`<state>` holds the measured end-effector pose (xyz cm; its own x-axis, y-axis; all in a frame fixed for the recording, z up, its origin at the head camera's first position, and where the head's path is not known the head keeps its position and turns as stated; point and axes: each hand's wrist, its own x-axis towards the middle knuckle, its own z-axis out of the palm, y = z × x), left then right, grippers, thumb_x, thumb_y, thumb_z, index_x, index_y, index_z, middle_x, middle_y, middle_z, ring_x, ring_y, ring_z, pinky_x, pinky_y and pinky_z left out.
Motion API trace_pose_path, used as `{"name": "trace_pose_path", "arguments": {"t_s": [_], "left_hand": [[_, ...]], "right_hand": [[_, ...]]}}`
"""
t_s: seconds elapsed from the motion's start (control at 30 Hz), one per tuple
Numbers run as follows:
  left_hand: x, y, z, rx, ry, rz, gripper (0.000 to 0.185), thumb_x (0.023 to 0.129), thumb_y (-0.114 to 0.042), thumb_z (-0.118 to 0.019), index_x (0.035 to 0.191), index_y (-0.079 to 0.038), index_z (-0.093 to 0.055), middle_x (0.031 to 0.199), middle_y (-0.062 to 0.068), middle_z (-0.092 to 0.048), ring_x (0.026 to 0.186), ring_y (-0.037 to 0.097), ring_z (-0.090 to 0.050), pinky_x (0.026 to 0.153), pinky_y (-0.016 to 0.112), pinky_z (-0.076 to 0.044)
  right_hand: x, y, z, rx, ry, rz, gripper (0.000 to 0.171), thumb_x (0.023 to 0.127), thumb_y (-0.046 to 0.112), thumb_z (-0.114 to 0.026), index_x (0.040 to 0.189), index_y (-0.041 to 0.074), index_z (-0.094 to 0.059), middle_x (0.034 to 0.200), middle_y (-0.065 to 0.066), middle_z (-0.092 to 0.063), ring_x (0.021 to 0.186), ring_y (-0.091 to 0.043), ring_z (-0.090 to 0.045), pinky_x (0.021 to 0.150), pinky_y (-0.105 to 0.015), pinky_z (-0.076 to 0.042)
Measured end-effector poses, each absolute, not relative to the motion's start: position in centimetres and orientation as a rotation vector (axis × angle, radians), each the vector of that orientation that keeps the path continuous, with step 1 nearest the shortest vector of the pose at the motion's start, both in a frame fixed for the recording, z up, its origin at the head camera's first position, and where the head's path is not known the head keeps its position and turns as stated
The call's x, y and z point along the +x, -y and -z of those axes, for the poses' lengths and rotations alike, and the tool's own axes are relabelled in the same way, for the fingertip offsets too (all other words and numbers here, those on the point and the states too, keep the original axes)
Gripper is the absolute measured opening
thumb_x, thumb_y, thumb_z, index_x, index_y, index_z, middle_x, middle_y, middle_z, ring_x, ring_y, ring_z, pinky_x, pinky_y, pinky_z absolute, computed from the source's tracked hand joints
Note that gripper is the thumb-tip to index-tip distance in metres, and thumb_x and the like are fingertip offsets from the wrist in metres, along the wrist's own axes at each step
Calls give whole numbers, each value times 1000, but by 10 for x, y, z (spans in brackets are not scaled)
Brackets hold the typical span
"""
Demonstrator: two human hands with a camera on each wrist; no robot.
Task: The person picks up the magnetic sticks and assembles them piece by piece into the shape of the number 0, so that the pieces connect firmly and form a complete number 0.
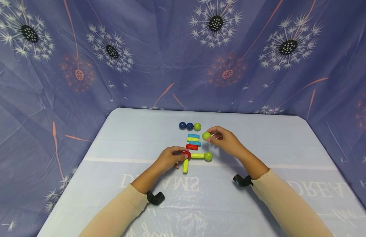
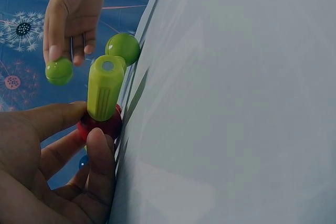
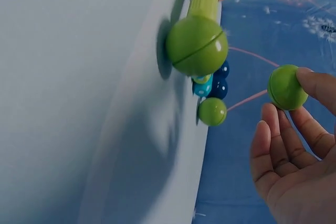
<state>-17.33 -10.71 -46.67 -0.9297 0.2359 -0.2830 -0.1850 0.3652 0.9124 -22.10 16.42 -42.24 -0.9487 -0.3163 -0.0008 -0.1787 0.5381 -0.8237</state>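
I have my left hand [image 1: 171,158] down on the table [image 1: 111,144], thumb and forefinger pinching the red ball [image 1: 187,154] that sits roughly at the table's middle, a little toward the far edge. Two yellow-green rods meet at that ball: one rod [image 1: 197,156] runs to my right and ends in a green ball [image 1: 208,156], the other rod [image 1: 185,166] points back toward the near edge. My right hand [image 1: 225,140] hovers just above the surface, fingertips pinching a loose green ball [image 1: 206,136], the remaining fingers loosely spread; in the right wrist view that ball [image 3: 286,87] is clearly off the table and apart from everything else. Just beside it lies a small stack of spare rods [image 1: 193,141], blue, yellow-green and red, and nearer the far edge a row of two dark blue balls [image 1: 186,125] and another green one [image 1: 197,126]. As I judge it, doing this well means keeping the left pinch firm on the red ball so the joined rods do not swing, and bringing the held ball squarely onto a rod's flat end rather than its side. I would steer clear of the stack, since these pieces look likely to snap together if they pass too near.
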Motion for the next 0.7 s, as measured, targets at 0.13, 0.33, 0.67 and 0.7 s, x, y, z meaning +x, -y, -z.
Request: {"name": "trace_pose_path", "arguments": {"t_s": [0.13, 0.33, 0.67, 0.7], "left_hand": [[-174, 107, 467, 33, -2263, -1577, 30, 92, -22, -74, 122, -15, -72, 93, 8, -65, 76, 18, -60, 56, 22, -54], [-174, 106, 467, 26, -2254, -1583, 33, 91, -24, -75, 123, -15, -72, 94, 8, -64, 74, 18, -59, 56, 22, -54], [-174, 106, 466, 29, -2254, -1583, 31, 92, -24, -75, 122, -16, -73, 95, 8, -64, 75, 18, -59, 56, 22, -54], [-173, 107, 466, 31, -2255, -1584, 31, 92, -24, -75, 122, -16, -73, 95, 8, -64, 75, 18, -59, 56, 22, -54]], "right_hand": [[-213, -164, 422, -443, -2611, 1366, 35, 94, 25, -73, 127, 14, -63, 118, -5, -69, 104, -21, -64, 94, -38, -52], [-201, -163, 423, -468, -2575, 1359, 33, 95, 21, -71, 126, 16, -64, 118, -4, -68, 103, -19, -63, 94, -38, -51], [-180, -160, 429, -555, -2524, 1342, 32, 93, 26, -74, 123, 18, -66, 113, -2, -68, 98, -16, -62, 88, -29, -52], [-177, -159, 430, -565, -2520, 1340, 32, 92, 26, -75, 123, 19, -66, 112, -1, -69, 97, -16, -62, 88, -28, -52]]}}
